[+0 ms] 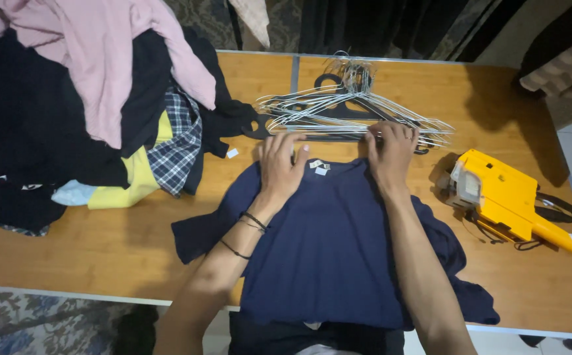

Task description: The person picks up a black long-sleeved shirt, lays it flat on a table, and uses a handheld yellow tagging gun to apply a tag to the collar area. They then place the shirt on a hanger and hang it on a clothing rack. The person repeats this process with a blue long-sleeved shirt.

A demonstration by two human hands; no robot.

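A navy blue shirt (325,250) lies flat on the wooden table (89,236), collar away from me, with small white labels at the neck. My left hand (279,164) rests on the shirt's left shoulder near the collar, fingers spread toward the hangers. My right hand (391,151) lies on the right shoulder, its fingertips touching a heap of wire and black hangers (345,108) just beyond the collar. I cannot tell if either hand grips a hanger.
A big pile of clothes (82,98), pink, black, plaid and yellow, covers the table's left end. A yellow tagging gun (509,197) with a black strap lies at the right. A patterned rug (36,322) shows below the table edge.
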